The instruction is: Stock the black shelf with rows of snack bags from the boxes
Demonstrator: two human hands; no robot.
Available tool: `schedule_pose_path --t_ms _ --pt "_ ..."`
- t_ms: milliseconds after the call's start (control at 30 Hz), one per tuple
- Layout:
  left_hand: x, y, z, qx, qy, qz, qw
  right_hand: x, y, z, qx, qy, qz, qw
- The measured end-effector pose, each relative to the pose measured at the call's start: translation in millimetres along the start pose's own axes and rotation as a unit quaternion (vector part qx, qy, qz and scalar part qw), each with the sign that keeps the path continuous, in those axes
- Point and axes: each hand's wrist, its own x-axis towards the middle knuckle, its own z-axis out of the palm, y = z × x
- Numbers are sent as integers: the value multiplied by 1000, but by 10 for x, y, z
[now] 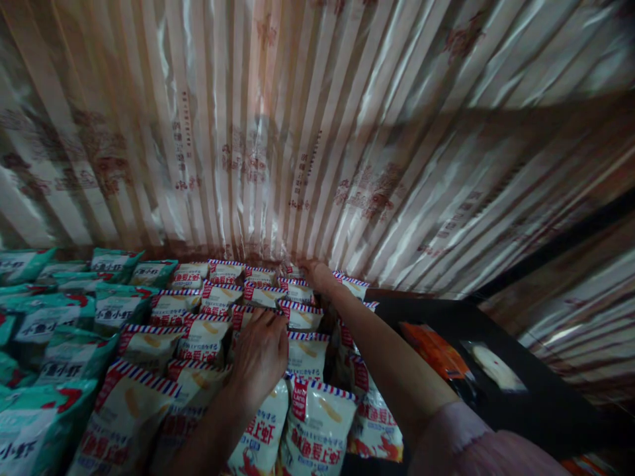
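Rows of cream snack bags (317, 420) with red lettering and striped red, white and blue top edges stand upright in the middle. My left hand (260, 350) is among them with its fingers bent down over a bag in a middle row; the fingertips are partly hidden. Further back, my right hand (320, 274) reaches to the last row beside the wrapped backdrop. Its fingers close at the top edge of a back-row snack bag (296, 272), and my right forearm passes over the bags at the right end.
Teal snack bags (64, 354) fill the left side. On the dark surface (526, 357) at right lie an orange packet (434, 350) and a clear packet with pale contents (495, 365). A pleated, printed plastic sheet (258, 152) rises behind the rows. A dark bar (555, 244) slants at right.
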Motion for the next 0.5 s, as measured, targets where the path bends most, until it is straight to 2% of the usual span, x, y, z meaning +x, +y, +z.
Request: schedule_pose_path --t_ms 300,500 --pt "22 3 26 4 -13 -10 1000 144 89 24 -22 -30 -8 999" --pt "7 -9 21 0 -12 -9 1000 201 51 75 -16 -51 -20 998"
